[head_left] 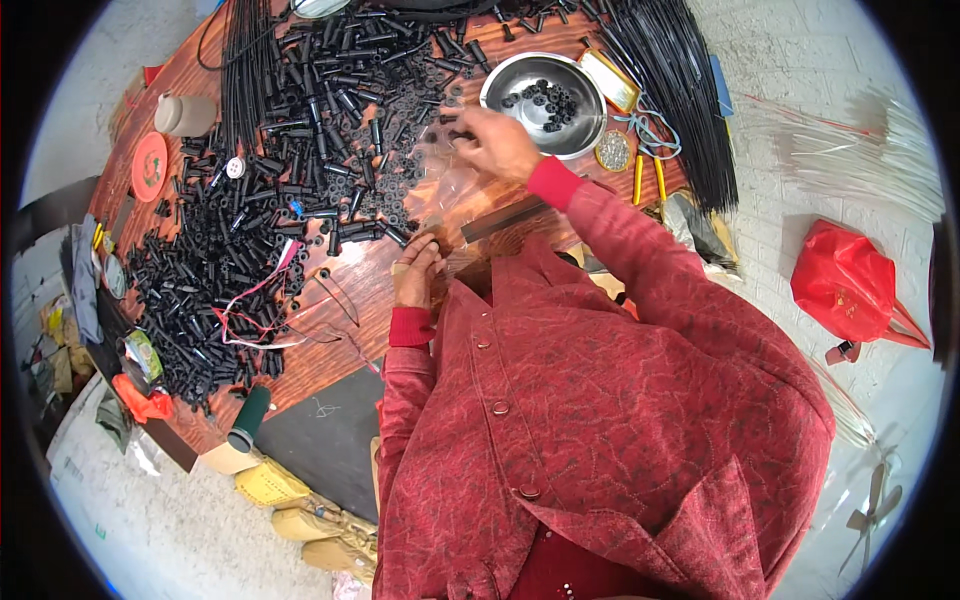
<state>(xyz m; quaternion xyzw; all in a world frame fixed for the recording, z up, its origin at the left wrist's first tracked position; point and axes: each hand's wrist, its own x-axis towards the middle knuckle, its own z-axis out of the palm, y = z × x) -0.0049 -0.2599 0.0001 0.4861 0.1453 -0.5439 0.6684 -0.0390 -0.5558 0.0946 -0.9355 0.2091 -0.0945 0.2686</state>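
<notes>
While a person in a red patterned jacket [610, 400] is leaning over a reddish wooden table [340, 300], both bare hands are working with a clear plastic bag [445, 190] that is lying crumpled between them near the table's middle. The right hand [495, 143] is reaching forward, its fingers curled and pinched around a small black part [458, 133] just above the bag's upper edge; the pinch is looking closed, though the part itself is too small to make out clearly. The left hand [415, 270] is resting nearer the body, fingers folded tight on the bag's lower edge, holding it against the table.

Just beyond the right hand, a round steel bowl [510, 85] is sitting with a small cluster of black rings inside it. Spreading across the table's left and far side is a large heap of small black plastic tubes and connectors [300, 130]. Bundles of thin black rods [680, 90] are fanning out over the table's right edge, and another bundle [245, 70] is lying on the far left. A grey cup [185, 115] and a red round lid [150, 165] are sitting near the table's left edge, well apart from the hands. On the pale floor at the right, a red plastic bag [850, 280] is lying.
</notes>
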